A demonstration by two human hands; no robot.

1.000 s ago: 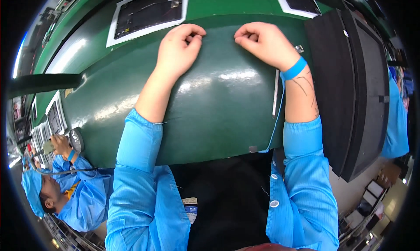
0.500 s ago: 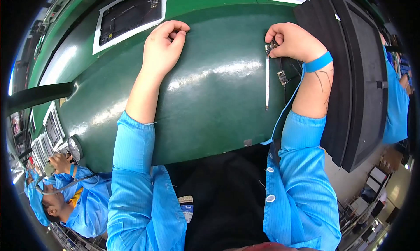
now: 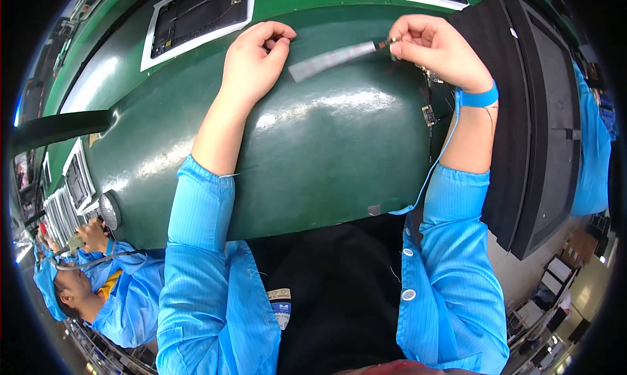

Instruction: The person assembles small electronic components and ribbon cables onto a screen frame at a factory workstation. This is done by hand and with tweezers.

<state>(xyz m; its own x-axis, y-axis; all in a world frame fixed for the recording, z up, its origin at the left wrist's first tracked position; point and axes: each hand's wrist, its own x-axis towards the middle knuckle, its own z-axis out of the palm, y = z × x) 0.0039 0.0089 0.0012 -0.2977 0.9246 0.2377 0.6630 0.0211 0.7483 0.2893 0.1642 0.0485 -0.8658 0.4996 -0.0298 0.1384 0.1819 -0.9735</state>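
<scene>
Green mat point(image 3: 339, 166) covered the bench. Black foam case point(image 3: 545, 114) stood along the mat's right side; white-framed dark panel point(image 3: 202, 19) lay beyond its far-left edge. Left hand point(image 3: 251, 61), over the mat's far side, was curled, thumb near forefinger; couldn't tell if it held anything. Right hand point(image 3: 441, 51), over the mat's far-right part, pinched one end of a pale strip point(image 3: 333, 60). Strip slanted across the mat's far part: probably light, bendy, easily creased, so best gripped at its dark end. Looked flat, narrow, greyish-white, motion-blurred. Small circuit board point(image 3: 428, 115) lay toward the mat's right edge.
</scene>
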